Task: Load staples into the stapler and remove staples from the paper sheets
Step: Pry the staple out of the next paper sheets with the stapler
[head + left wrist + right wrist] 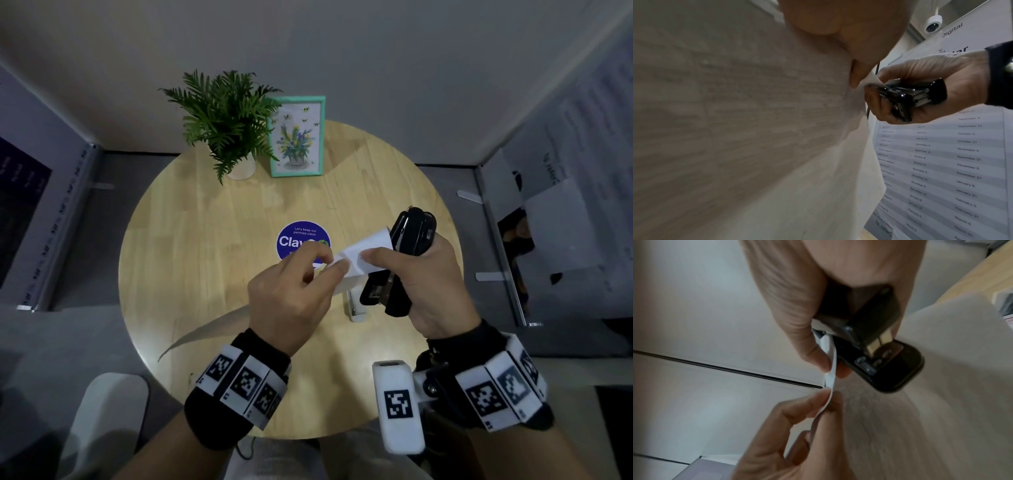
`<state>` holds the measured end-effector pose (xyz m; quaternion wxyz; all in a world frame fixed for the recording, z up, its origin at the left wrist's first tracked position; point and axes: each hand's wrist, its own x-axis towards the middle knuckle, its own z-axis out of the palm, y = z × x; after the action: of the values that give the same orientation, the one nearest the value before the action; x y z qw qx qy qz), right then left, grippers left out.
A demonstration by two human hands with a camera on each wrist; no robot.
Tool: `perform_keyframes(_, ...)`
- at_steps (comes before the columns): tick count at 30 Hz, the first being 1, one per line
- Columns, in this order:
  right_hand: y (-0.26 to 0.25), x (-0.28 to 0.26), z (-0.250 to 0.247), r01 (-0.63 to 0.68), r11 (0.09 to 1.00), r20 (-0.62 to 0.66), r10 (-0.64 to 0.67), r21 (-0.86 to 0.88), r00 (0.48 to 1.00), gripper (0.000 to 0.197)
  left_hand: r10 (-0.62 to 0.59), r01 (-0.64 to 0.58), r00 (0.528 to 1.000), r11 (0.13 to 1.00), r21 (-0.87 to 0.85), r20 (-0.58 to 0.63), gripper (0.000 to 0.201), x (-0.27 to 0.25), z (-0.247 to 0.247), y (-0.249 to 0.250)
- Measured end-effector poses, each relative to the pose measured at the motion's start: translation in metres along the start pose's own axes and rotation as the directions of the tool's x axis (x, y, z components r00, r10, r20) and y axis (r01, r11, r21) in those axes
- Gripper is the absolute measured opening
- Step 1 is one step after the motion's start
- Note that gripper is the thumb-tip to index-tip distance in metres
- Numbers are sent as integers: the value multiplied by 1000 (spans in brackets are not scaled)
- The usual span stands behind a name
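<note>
Above the round wooden table (191, 240), toward its four o'clock edge, you hold the paper sheets (363, 255) and the black stapler (400, 260) in the air; the likely step is lifting a staple from the paper corner, so keep that corner taut and work the stapler's end under the staple gently to avoid tearing. Your left hand (291, 301) pinches the paper between thumb and forefinger, other fingers loosely curled. Your right hand (431, 284) wraps the stapler, its thumb pressing the paper's corner against it.
</note>
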<state>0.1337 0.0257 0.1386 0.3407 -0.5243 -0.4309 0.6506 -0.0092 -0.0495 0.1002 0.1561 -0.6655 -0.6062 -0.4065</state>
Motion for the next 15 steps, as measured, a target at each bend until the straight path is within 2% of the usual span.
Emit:
perform_keyframes(7, -3, 0, 3, 21, 1000, 43, -21, 5, 999, 36, -32, 33, 999, 999, -17, 20, 30, 1, 2, -1)
perform_keyframes(15, 1, 7, 3, -10, 995, 1, 10, 97, 1000, 49, -47, 47, 997, 999, 10, 62, 12, 8, 2, -3)
